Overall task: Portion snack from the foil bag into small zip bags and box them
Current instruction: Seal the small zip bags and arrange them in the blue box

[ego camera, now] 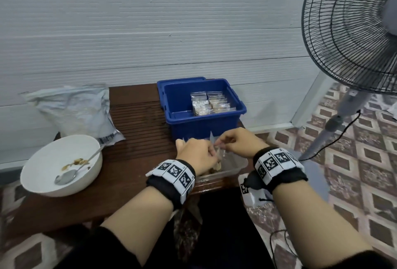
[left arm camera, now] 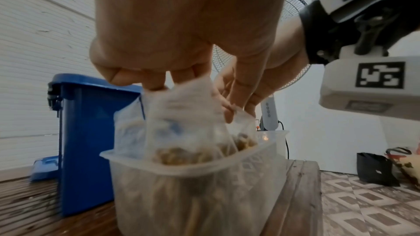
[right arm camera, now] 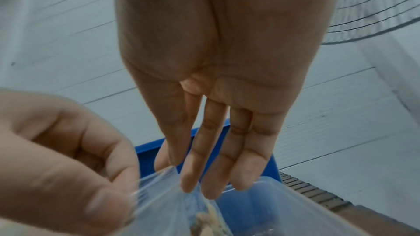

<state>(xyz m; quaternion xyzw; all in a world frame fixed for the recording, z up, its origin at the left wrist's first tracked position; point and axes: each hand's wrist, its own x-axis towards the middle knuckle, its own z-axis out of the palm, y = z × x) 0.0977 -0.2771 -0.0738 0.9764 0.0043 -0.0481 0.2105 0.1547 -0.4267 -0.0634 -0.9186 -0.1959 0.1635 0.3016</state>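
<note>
A small clear zip bag [ego camera: 219,151] with brown snack pieces at its bottom is held upright over a clear plastic tub [ego camera: 233,166] at the table's front edge. My left hand [ego camera: 207,150] pinches the bag's top on the left side, fingers curled. My right hand [ego camera: 222,143] pinches the opposite top edge between thumb and forefinger. In the left wrist view the bag [left arm camera: 181,119] hangs into the tub [left arm camera: 193,171]. In the right wrist view the bag mouth [right arm camera: 163,198] stretches between both hands. The crumpled foil bag [ego camera: 73,109] leans against the wall at the left.
A blue box [ego camera: 182,118] behind the hands holds several filled zip bags [ego camera: 211,104]. A white bowl [ego camera: 43,178] with a spoon [ego camera: 71,173] and snack crumbs sits at the front left. A standing fan [ego camera: 352,36] is on the tiled floor to the right.
</note>
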